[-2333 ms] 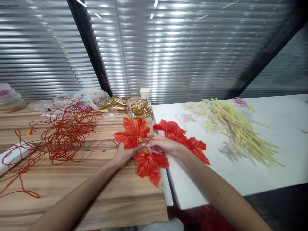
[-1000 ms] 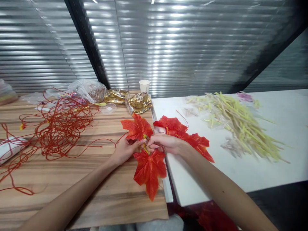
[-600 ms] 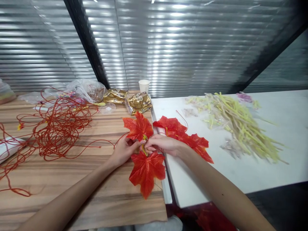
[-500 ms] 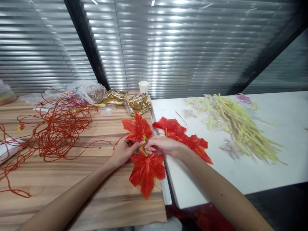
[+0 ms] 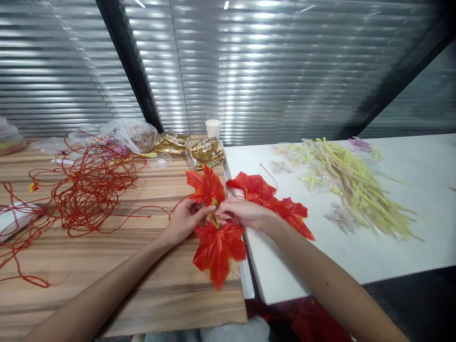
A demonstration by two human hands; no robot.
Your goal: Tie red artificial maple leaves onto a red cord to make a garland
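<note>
Here, the fingers of the left hand pinch the yellow stem between red artificial maple leaves at twelve and six o'clock; the right hand's are narrowed, their hold hidden. A steady left pinch should limit twisting. Across the bench, towards twelve, stand a paper cup and gold foil packets, contents unseen; towards ten, a clear bag holds something brownish.
</note>
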